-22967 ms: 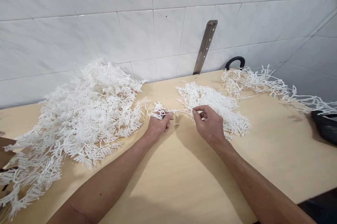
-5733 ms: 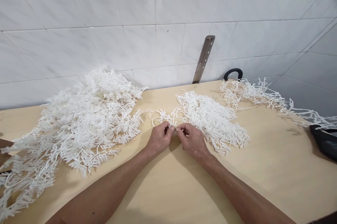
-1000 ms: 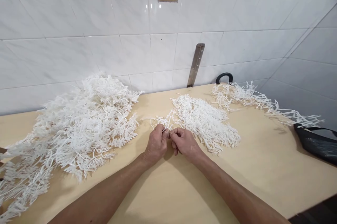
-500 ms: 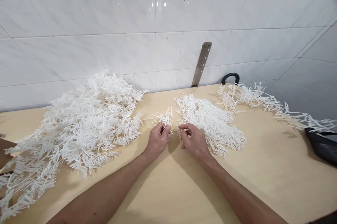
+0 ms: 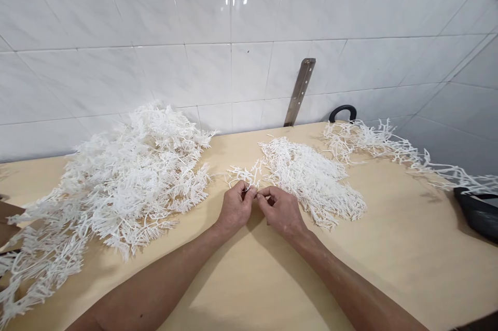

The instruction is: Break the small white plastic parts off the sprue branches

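Note:
My left hand (image 5: 236, 206) pinches a small white branched piece (image 5: 254, 173), whose twigs spread above the fingertips. Touching or nearly touching it, my right hand (image 5: 282, 210) has thumb and forefinger pressed together at the lower end of the piece; what lies between those fingertips is too small to make out. A tall heap of white branching strands (image 5: 136, 175) lies to the left. Just beyond my right hand is a flatter pile of white pieces (image 5: 311, 178) on the wooden table (image 5: 249, 279).
More white strands (image 5: 381, 141) trail along the back right edge, near a black curved handle (image 5: 342, 108). A black object (image 5: 476, 214) sits at the far right. A metal strip (image 5: 299, 92) leans on the tiled wall, and brown cardboard (image 5: 8, 219) shows at far left.
My right hand has moved left to meet my left hand, and its fingertips have closed together. The white piece has tilted slightly rightward. The view has shifted a little.

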`<state>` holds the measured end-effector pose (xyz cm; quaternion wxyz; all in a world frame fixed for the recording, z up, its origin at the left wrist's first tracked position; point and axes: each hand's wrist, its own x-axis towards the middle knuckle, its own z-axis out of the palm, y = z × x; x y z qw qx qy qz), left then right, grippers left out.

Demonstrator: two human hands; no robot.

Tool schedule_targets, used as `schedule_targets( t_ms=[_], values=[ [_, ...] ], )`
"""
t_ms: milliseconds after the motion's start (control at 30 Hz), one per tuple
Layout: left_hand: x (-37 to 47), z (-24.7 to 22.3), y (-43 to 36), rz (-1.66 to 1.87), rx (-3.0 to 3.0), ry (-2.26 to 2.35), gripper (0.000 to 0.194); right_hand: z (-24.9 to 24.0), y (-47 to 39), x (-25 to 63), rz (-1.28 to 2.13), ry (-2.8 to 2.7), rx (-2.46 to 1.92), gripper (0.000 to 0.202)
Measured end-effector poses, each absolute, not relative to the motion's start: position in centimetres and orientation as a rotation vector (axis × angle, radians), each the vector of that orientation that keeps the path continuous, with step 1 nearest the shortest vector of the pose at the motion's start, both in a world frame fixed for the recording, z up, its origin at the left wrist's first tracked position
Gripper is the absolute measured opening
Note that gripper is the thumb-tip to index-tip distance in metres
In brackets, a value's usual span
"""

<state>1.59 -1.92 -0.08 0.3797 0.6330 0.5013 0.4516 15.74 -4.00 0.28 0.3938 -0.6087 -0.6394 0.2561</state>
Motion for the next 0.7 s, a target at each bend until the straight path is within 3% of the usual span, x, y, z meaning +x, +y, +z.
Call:
schedule_targets(
  t_ms=[700],
  values=[
    [1.9,0.0,-2.7,1.299,1.823,1.213,0.026,1.5,-3.7,15.2,1.135,-1.314,-1.504,0.011]
  ],
)
